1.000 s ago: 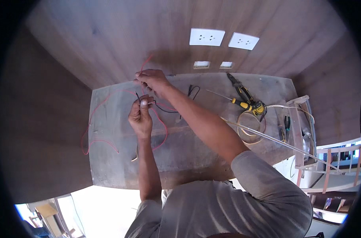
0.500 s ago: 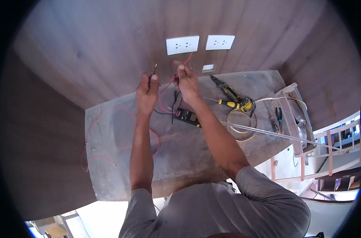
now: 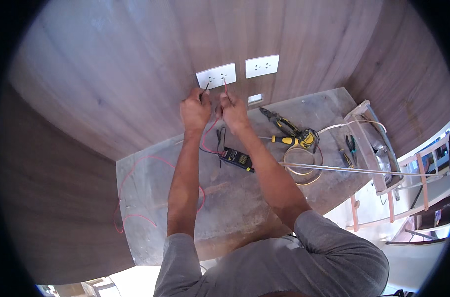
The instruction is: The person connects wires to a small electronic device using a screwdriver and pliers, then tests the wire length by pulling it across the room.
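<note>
At the near edge of the left double socket [image 3: 216, 75], the left hand [image 3: 195, 110] pinches a black lead [image 3: 204, 91], the right hand [image 3: 235, 113] a red lead [image 3: 226, 88]; a wall strip [image 3: 240, 72] separates the right double socket [image 3: 262, 66].

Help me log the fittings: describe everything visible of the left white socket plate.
The white socket plate is rectangular and plastic-looking, with two slotted outlets side by side. It sits on the wood-look wall, left of a similar plate, its right end higher in view. At its left outlet is a black lead in the left hand; at its right, a red lead in the right hand. Whether the tips are inserted is unclear.
</note>
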`<state>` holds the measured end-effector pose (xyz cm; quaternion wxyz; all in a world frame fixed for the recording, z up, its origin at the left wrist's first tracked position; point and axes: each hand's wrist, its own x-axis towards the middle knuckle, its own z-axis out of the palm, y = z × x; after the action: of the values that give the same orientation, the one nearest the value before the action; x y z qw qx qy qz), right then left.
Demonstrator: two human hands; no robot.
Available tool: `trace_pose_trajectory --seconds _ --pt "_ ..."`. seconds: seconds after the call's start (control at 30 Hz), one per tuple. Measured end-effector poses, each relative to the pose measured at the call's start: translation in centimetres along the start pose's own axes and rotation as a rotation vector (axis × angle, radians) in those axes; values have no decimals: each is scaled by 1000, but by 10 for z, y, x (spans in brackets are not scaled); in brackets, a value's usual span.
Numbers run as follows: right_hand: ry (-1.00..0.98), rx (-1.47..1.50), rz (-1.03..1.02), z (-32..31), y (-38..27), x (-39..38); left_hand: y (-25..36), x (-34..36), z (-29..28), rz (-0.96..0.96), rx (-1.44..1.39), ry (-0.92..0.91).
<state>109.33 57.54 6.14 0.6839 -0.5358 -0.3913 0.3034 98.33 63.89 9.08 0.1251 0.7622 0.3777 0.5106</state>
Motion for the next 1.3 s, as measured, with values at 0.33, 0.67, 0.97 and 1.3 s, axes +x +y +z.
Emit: trace_pose_trajectory --seconds 0.33,0.67,0.97,1.3 --pt "-46 44 52 -6 -1 7 -6 18 17 -70 146 -43" --pt "-80 -17 32 -8 -4 7 4 17 17 -88 108 -42" --pt "-61 -84 -40 -6 -5 4 11 19 17 -159 173 -38" --pt "-33 9 -13 -7 -2 6 11 23 20 -150 204 -60"
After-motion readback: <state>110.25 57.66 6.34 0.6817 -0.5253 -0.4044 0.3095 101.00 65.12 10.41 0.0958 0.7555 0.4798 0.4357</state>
